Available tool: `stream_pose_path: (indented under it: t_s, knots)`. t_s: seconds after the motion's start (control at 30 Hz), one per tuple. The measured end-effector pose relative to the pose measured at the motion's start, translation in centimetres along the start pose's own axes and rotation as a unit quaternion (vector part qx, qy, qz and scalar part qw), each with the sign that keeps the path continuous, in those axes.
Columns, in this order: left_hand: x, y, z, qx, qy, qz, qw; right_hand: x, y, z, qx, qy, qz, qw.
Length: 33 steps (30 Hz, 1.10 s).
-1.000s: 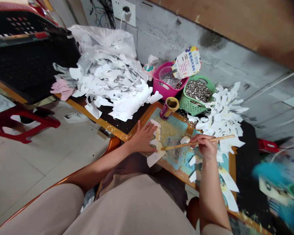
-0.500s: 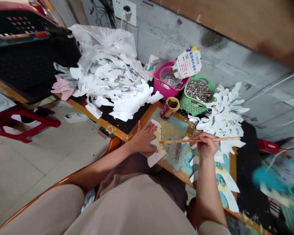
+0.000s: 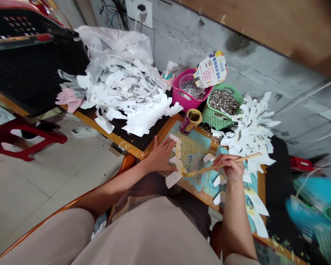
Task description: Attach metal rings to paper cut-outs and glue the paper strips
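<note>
The white cut-out piece (image 3: 178, 162) has notched, scalloped edges and yellowish smears along its middle. It lies at the near edge of the smeared work board (image 3: 161, 136), partly overhanging it, nearer the person than the purple tin (image 3: 187, 124). The left hand (image 3: 161, 156) is spread flat, fingers apart, pressing on the piece without gripping it. The right hand (image 3: 229, 165) is closed around a slender wooden stick (image 3: 202, 170), fingers pinching its shaft; its yellow-coated tip meets the cut-out's right edge.
</note>
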State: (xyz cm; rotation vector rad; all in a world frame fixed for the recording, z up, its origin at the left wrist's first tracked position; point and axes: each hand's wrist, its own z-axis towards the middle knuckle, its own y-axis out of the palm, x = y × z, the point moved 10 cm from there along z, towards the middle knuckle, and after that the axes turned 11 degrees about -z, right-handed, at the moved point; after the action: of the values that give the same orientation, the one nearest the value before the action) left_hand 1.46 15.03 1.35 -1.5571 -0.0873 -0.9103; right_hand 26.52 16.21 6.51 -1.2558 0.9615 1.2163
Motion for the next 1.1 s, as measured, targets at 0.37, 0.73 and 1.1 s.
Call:
stream_pose_path:
  t_s: [0.37,0.73,1.1]
  knots:
    - [0.1,-0.1,0.0,0.001,0.002,-0.007,1.000,0.6,0.1,-0.6,-0.005,0.022,0.010,1.000]
    - [0.2,-0.2,0.0,-0.007,-0.006,0.004,1.000,-1.3,-3.4,-1.4,0.104,-0.050,-0.006,0.993]
    - [0.2,-0.1,0.0,-0.004,-0.002,-0.004,1.000,-0.6,-2.4,-1.6,0.061,-0.030,0.013,0.998]
